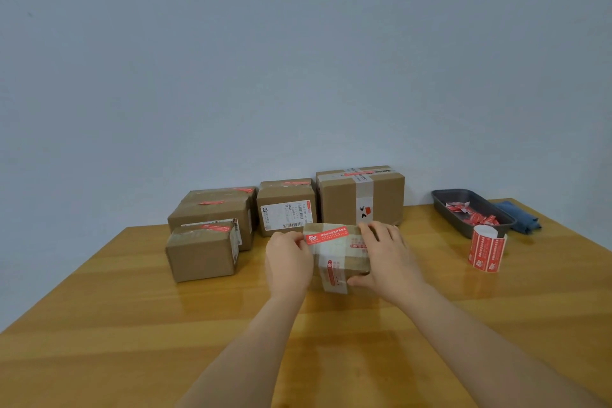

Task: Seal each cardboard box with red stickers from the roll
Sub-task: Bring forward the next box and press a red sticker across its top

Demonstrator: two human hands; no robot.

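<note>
**A:** Where's the box being worked on?

**B:** Straight ahead, between the two hands: a small brown cardboard box (pixel 337 255) crossed with clear tape, sitting on the glossy yellow wooden table (pixel 132 325). The left hand (pixel 287 262) is against its left end, the right hand (pixel 385 258) against its right end and near corner.

**A:** And the sticker?

**B:** A long red sticker with white print (pixel 327 235) lies across the box's top far edge. Its long axis runs left to right, from one hand toward the other. The left fingertips pinch its left end; the right end stops just short of the right hand's fingers.

**A:** So what is the right hand doing?

**B:** Holding the box, fingers curled over the top and thumb on the near side (more a steadying grip than a squeeze, I'd judge). The left hand's fingers are bent in on the sticker, nothing else in them.

**A:** What does the next move turn on?

**B:** Likely smoothing the strip down along that left-to-right line. The left hand is already on it, so it's the nearer one.

**A:** And the supply?

**B:** The red-and-white roll of stickers (pixel 487 250) stands well off to the right of the right hand. Beyond both hands, five brown cardboard boxes (pixel 286 209) already carry red strips.
</note>
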